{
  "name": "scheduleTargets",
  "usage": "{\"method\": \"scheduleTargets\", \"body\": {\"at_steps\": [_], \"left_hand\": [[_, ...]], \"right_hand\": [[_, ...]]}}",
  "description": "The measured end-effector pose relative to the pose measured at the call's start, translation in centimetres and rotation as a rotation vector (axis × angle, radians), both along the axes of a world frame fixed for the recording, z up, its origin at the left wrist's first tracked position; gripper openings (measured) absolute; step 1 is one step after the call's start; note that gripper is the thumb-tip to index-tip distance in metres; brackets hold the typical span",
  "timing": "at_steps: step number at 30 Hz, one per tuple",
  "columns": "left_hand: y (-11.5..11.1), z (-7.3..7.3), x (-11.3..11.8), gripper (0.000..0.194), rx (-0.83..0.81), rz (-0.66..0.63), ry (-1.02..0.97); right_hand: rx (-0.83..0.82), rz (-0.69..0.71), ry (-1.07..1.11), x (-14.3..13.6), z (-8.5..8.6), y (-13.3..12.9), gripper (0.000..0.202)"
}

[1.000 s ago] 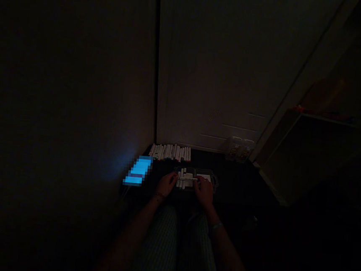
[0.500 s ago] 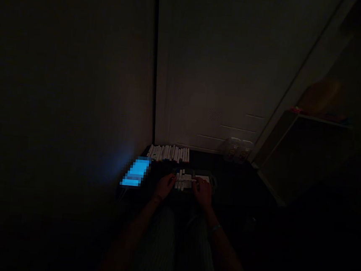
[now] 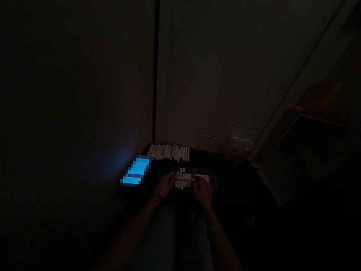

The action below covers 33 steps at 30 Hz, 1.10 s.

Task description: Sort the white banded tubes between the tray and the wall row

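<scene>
In the dim light, a white marker (image 3: 188,179) is held crosswise between my two hands. The fingertips of my left hand (image 3: 164,185) pinch its left end, and the fingers of my right hand (image 3: 203,191) close on its right end. Below the marker sits a clear plastic case (image 3: 215,181). Several white markers (image 3: 179,183) stand side by side at the left of the case, their ends pointing away from me. A pale, flat piece (image 3: 202,178) shows in the right part of the case, partly hidden by my right hand. Print on the held marker is too dark to read.
A row of several white markers (image 3: 168,152) lies at the back of the dark table (image 3: 236,180), by the wall. A lit, blurred-out screen (image 3: 136,171) leans at the left. Two clear containers (image 3: 239,150) stand back right. A shelf unit (image 3: 293,149) is further right.
Both hands keep their hold on the marker in nearly the same place. Only a very slight shift of the view shows.
</scene>
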<state>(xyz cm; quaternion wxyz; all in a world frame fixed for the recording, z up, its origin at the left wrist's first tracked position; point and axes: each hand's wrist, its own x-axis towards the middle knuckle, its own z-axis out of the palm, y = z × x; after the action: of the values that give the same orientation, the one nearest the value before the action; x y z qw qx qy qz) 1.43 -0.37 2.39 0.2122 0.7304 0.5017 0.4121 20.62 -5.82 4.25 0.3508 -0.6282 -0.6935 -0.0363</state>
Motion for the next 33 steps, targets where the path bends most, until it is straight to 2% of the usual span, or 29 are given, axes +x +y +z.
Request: {"method": "scheduleTargets", "body": {"at_steps": [9, 27, 33], "left_hand": [[-0.02, 0.09, 0.05, 0.031, 0.013, -0.007, -0.016], [-0.17, 0.52, 0.16, 0.03, -0.013, -0.02, -0.061], [-0.18, 0.49, 0.19, 0.031, -0.027, 0.017, -0.04]], "right_hand": [[0.003, 0.001, -0.021, -0.15, 0.42, -0.23, 0.031], [0.01, 0.001, -0.01, -0.05, 0.12, -0.04, 0.03], [-0.005, -0.008, -0.002, -0.08, 0.27, -0.1, 0.032]]}}
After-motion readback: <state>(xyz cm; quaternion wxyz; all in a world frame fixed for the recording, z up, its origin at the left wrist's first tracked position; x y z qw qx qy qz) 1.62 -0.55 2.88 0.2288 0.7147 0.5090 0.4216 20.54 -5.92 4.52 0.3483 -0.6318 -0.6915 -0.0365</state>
